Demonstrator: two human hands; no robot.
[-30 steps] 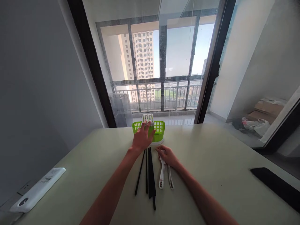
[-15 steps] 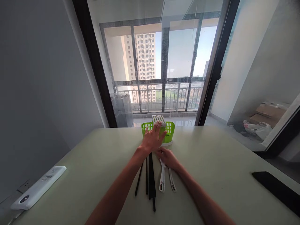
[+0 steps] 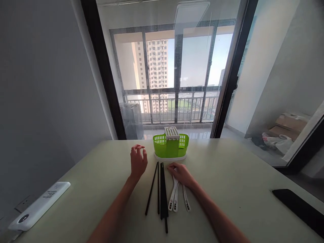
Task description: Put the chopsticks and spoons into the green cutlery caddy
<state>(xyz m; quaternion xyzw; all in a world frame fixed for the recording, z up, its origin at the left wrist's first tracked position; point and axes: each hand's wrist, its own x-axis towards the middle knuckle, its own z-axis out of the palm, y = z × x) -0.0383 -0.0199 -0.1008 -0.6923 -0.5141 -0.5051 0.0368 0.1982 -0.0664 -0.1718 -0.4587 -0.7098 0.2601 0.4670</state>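
Note:
My left hand (image 3: 138, 161) is raised over the table, left of the green cutlery basket (image 3: 172, 148). Its fingers are apart and slightly bent, with nothing in them. The basket has a white slatted top piece (image 3: 172, 133) over its middle and a white base. Close in front of it, my right hand (image 3: 181, 172) rests low with fingers bent together over the upper ends of several white spoons (image 3: 175, 197). The hand hides their heads; their marked handles point toward me. Left of the spoons, several dark chopsticks (image 3: 163, 192) lie lengthwise, some bunched and two apart.
A white power strip (image 3: 42, 204) with a cable lies at the table's left edge. A black flat object (image 3: 300, 207) lies at the right edge. Beyond the table (image 3: 222, 182) stand a dark-framed glass door and, at right, cardboard boxes (image 3: 291, 126) with plastic bags.
My left hand has come off the basket's top and moved left. My right hand stays by the spoons, whose handles have shifted, two now showing side by side. The view has tilted slightly up.

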